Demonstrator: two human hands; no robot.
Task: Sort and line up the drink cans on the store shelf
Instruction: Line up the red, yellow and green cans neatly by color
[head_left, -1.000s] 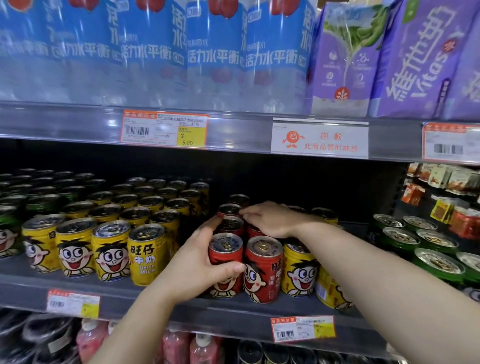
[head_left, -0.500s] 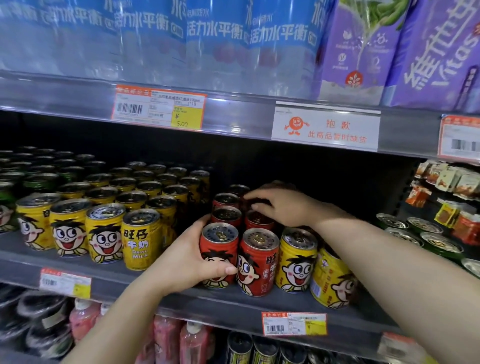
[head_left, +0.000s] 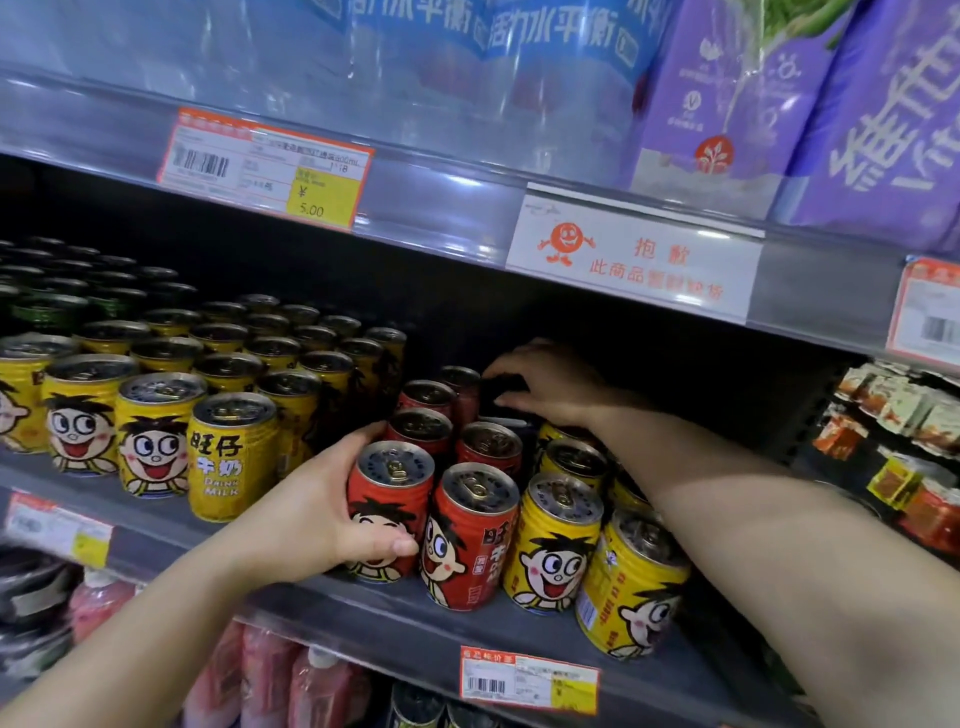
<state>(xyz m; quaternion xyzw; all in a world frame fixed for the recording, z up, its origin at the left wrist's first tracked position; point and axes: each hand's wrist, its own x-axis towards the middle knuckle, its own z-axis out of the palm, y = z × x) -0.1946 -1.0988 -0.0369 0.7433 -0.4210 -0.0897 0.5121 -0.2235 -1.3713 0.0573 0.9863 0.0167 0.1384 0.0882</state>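
Red milk cans stand in two short rows on the grey shelf (head_left: 405, 618). My left hand (head_left: 317, 514) is wrapped around the front-left red can (head_left: 392, 483), thumb across its face. A second red can (head_left: 475, 535) touches it on the right. Right of those stand two yellow cans (head_left: 558, 540), and a further one (head_left: 631, 582) sits askew at the edge. My right hand (head_left: 550, 387) reaches deep behind the red rows, fingers arched around a dark shape in shadow; whether it grips anything is unclear. A neat block of yellow cans (head_left: 228, 452) fills the left.
The upper shelf edge (head_left: 441, 208) hangs low over the cans, with price tags and a white notice (head_left: 634, 260). Blue bottles and purple cartons (head_left: 727, 93) stand above. Dark green cans (head_left: 47, 312) sit far left, snack packets (head_left: 893, 415) at right, pink bottles (head_left: 270, 680) below.
My right hand has moved from the tops of the middle red cans deeper toward the back of the shelf. My left hand has kept its hold on the front red can.
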